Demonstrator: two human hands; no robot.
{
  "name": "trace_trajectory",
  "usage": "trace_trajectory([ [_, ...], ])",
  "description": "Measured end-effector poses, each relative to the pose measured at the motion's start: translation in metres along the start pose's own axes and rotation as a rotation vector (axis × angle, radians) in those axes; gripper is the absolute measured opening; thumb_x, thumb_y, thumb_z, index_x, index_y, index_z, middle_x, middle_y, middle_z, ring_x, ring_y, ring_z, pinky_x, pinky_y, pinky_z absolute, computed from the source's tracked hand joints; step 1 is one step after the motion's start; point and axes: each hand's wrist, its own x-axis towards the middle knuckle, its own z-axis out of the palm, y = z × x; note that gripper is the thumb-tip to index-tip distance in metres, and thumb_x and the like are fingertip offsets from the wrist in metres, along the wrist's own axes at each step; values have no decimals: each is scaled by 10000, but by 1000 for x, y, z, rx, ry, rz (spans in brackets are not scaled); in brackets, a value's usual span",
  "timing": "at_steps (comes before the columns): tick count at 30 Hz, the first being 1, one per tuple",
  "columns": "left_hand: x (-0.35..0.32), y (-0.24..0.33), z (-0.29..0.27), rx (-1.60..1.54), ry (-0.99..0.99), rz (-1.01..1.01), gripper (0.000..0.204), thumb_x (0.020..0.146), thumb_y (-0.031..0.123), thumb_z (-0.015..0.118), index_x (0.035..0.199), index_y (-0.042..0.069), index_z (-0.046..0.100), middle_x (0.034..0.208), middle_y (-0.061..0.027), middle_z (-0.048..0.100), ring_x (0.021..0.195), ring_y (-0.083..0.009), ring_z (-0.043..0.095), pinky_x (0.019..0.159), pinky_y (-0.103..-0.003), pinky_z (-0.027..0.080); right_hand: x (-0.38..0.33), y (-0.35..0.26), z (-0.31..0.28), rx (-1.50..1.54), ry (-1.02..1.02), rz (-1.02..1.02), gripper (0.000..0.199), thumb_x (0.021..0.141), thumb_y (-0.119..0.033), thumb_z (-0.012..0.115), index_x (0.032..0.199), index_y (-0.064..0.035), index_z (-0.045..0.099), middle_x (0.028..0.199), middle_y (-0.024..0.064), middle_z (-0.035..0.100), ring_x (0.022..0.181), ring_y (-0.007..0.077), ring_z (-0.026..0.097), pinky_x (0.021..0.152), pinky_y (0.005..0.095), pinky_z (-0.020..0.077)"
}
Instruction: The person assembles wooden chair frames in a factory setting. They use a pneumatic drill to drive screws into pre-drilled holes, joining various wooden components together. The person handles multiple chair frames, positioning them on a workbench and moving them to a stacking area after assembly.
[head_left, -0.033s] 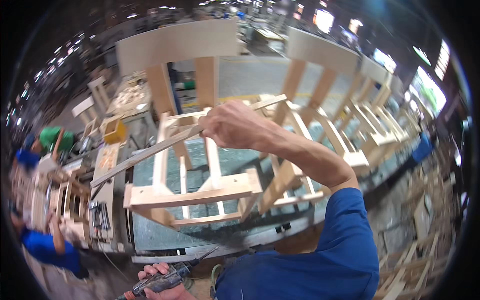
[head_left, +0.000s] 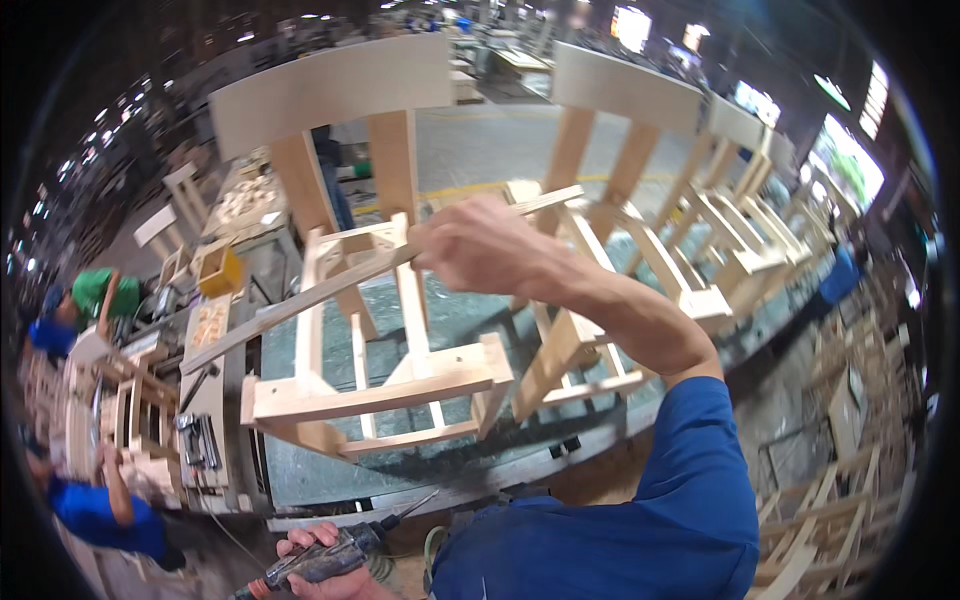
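Observation:
My right hand [head_left: 470,238] is closed around a long, thin wooden strip [head_left: 300,304]. The strip slants above an unfinished wooden chair frame [head_left: 375,396] with a wide, pale back panel [head_left: 335,92]. At the lower edge, my left hand [head_left: 318,560] wraps round a dark power screwdriver [head_left: 338,556], whose long bit points up and right. The screwdriver stays low, in front of the bench, apart from the chair frame. My right forearm crosses over part of a second chair frame [head_left: 560,370].
The chair frames stand on a green-topped bench [head_left: 300,480]; more chairs [head_left: 745,245] line up to the right. On the left are a yellow bin [head_left: 220,271], a nail gun [head_left: 198,440] and a co-worker in blue [head_left: 110,510]. Wooden frames [head_left: 825,520] lie at the lower right.
The chairs and bench have shifted slightly left in the picture. My right hand and the strip sit a little farther right over the chair frame. Both grips look the same.

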Motion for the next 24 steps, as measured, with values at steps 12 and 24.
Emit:
trace_trajectory([
  [12,-6,-102,81,-93,-267,-387,502,799,448,670,1129,80,577,927,-138,593,773,-305,607,719,-453,485,-330,204,-24,-317,90,767,199,837,-277,665,805,-85,706,741,165,672,757,363,668,718,467,522],
  [24,-62,-117,130,-38,-293,-344,442,799,339,645,1112,30,599,971,-199,606,813,-329,612,745,-468,500,-112,185,86,62,109,362,210,871,-266,627,867,-81,726,783,185,691,779,391,675,722,486,534],
])
